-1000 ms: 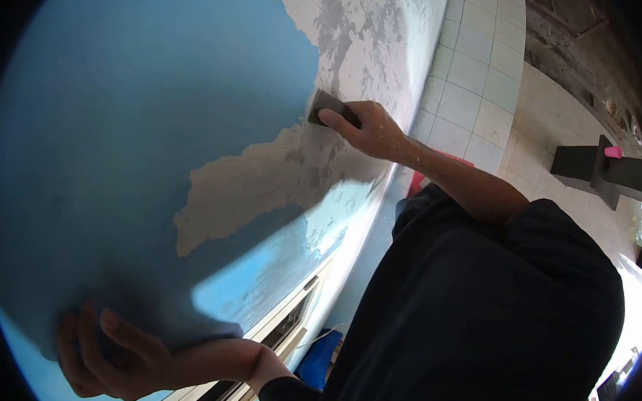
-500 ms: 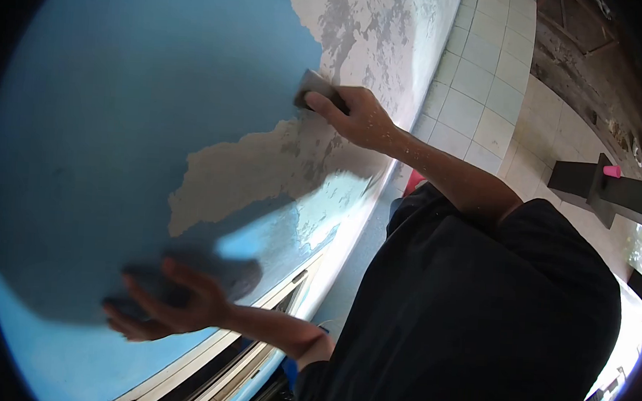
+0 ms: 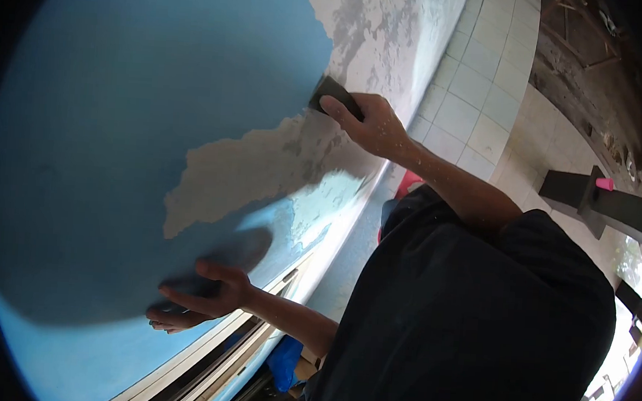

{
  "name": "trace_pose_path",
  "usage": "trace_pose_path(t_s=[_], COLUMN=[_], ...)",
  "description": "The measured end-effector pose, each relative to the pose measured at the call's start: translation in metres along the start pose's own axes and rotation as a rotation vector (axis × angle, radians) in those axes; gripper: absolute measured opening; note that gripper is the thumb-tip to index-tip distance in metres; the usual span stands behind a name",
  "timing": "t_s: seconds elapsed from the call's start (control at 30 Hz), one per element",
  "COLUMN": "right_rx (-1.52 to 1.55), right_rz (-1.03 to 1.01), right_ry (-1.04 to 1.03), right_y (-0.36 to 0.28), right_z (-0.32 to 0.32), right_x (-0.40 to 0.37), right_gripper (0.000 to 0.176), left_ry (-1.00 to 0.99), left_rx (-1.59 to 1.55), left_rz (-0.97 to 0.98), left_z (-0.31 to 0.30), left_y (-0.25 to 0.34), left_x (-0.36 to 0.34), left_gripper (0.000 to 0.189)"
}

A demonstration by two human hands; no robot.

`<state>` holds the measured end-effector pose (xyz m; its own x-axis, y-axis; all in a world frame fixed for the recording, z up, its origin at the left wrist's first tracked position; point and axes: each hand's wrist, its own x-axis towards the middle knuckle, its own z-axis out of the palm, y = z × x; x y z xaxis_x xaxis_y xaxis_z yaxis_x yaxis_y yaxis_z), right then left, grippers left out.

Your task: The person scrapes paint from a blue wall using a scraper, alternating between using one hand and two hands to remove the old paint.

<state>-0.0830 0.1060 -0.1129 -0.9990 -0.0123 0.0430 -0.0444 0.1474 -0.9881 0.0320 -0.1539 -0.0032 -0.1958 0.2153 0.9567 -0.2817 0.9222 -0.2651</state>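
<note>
My right hand (image 3: 373, 123) grips a dark, flat-edged block (image 3: 331, 94) against the wall, its thumb lying on the near face. The block touches the border between blue paint (image 3: 159, 80) and a bare, greyish-white patch (image 3: 235, 169). Lower in the view, my left hand (image 3: 208, 296) is beside the blue wall with its fingers spread and nothing visible in it. Its dark shadow falls on the paint; whether the fingertips touch the wall is unclear.
Below my left hand runs a pale window frame (image 3: 193, 362). Floor tiles (image 3: 467, 99) lie at the upper right. A dark post-like structure (image 3: 582, 198) with a pink cup (image 3: 605, 184) stands at the right. A red object (image 3: 408, 184) shows near my dark shirt.
My left hand has moved right and slightly up. My right hand and the block appear slightly to the right and lower, as the whole view has also shifted a little.
</note>
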Motion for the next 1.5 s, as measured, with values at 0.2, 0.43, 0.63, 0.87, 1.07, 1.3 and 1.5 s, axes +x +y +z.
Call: trace_pose_path(t_s=[0.2, 0.43, 0.63, 0.87, 1.07, 1.3, 1.5], right_rx=[0.059, 0.056, 0.073, 0.049, 0.071, 0.108, 0.038], right_rz=[-0.036, 0.014, 0.01, -0.002, -0.042, -0.025, -0.006], right_ry=[0.017, -0.009, -0.006, 0.016, 0.01, 0.016, 0.004], right_y=[0.003, -0.004, -0.008, -0.014, -0.021, -0.006, -0.008], right_z=[0.001, 0.001, 0.002, 0.002, -0.001, 0.004, 0.003], right_x=[0.008, 0.006, 0.004, 0.0, 0.009, 0.003, 0.002], right_gripper=[0.053, 0.055, 0.055, 0.053, 0.052, 0.052, 0.053], left_ry=[-0.012, -0.009, -0.019, -0.014, -0.003, -0.02, -0.003], left_rx=[-0.011, 0.01, -0.001, -0.015, -0.006, 0.004, -0.042], left_rz=[0.016, 0.023, 0.033, 0.04, 0.03, 0.033, 0.017], left_z=[0.0, 0.001, -0.001, -0.001, 0.002, 0.0, 0.001], left_y=[-0.002, 0.0, -0.001, -0.002, 0.002, -0.001, 0.001], left_x=[0.001, 0.003, 0.001, 0.001, 0.004, 0.002, 0.001], left_gripper=[0.051, 0.051, 0.05, 0.05, 0.051, 0.051, 0.051])
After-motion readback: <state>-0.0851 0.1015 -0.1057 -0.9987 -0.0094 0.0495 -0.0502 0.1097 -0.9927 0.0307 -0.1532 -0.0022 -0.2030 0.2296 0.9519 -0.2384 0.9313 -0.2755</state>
